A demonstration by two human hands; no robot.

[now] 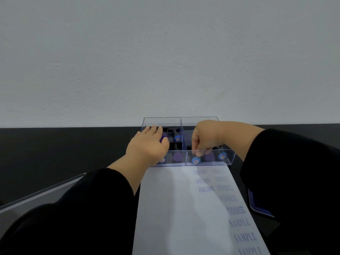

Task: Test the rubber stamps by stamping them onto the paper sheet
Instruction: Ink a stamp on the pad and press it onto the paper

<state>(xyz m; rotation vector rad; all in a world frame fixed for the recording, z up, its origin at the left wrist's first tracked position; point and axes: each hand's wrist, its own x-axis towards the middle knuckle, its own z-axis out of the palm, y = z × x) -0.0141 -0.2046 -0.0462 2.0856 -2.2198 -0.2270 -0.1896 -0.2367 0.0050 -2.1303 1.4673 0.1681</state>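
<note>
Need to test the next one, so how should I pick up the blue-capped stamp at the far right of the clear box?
Pinch the blue-capped stamp by its round cap from above. It lies in the clear box, whose walls block the sides.
</note>
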